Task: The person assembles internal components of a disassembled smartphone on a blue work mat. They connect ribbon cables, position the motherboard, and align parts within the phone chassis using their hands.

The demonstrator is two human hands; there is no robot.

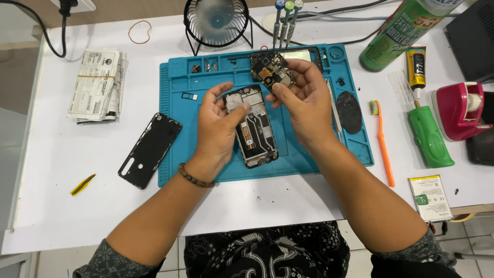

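Note:
An opened phone frame lies on the blue repair mat, its inner parts facing up. My left hand rests on the frame's left side, thumb pressing a small grey shield piece near its top. My right hand is raised above the mat and grips a dark circuit board with a camera module between thumb and fingers. A beaded bracelet is on my left wrist.
A black phone back cover lies left of the mat, a yellow pry tool further left. Tweezers, an orange toothbrush, green tool, glue tube, spray can, tape dispenser, battery, fan, folded papers.

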